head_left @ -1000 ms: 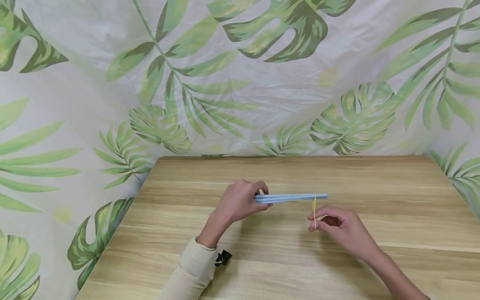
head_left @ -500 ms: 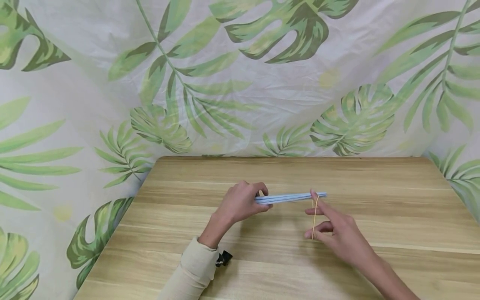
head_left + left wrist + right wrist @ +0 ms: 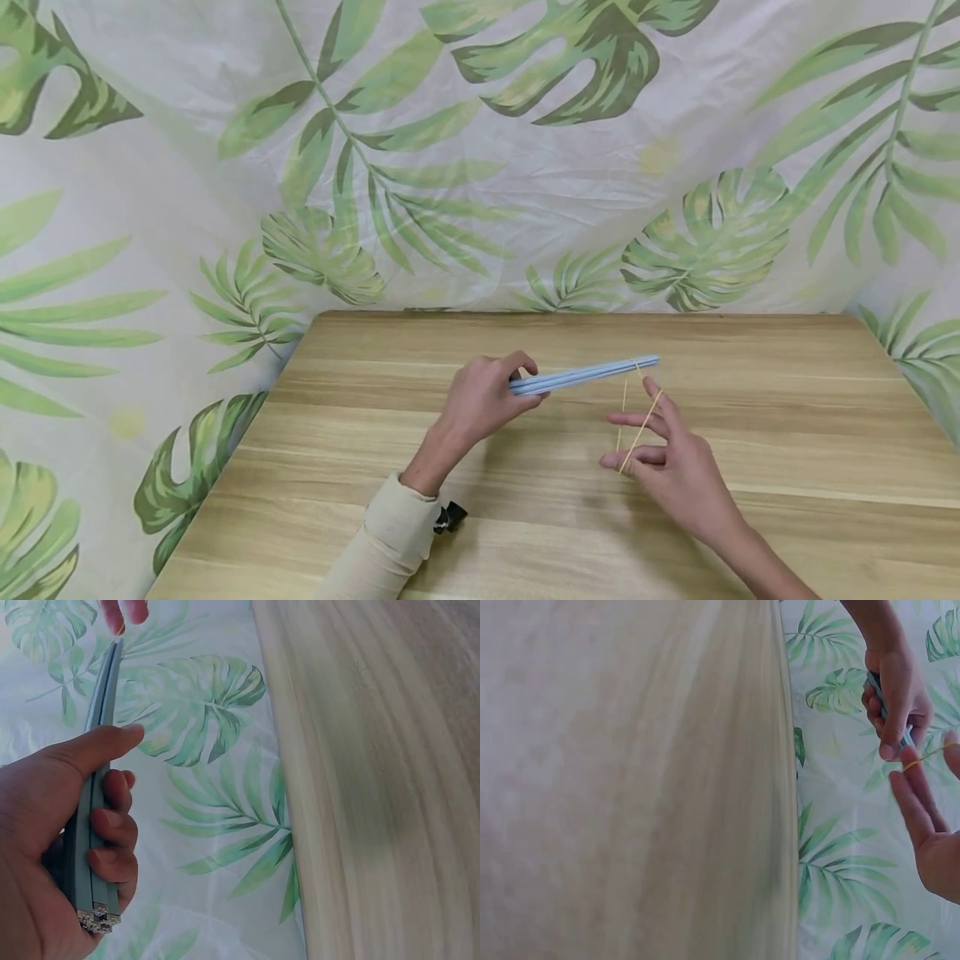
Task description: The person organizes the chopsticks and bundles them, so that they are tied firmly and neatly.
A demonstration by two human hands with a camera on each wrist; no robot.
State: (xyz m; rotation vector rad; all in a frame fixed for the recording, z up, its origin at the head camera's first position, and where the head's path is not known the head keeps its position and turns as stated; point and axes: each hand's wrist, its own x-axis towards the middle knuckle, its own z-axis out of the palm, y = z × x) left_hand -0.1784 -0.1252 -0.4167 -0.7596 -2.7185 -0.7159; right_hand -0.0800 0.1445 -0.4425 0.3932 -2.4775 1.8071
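My left hand [image 3: 483,400] grips a bundle of several light-blue chopsticks [image 3: 592,375] above the table, their far ends pointing right and slightly up. In the left wrist view, the fingers wrap the chopsticks [image 3: 100,712] near their patterned silver ends [image 3: 98,918]. A thin yellow rubber band [image 3: 642,429] loops over the bundle near its far tip. Its lower part is stretched across the spread index finger and thumb of my right hand [image 3: 686,471], just below that tip. The right wrist view shows the band [image 3: 930,756] taut between those fingers.
A wooden table [image 3: 525,550] lies beneath both hands. Leaf-patterned cloth [image 3: 555,183] hangs behind it and on both sides. A small black object [image 3: 452,517] shows beside the left sleeve [image 3: 397,521].
The fingers of my right hand have spread apart, pulling the rubber band from a narrow hanging loop into a wide, crossed one. The chopsticks' far end has tilted upward.
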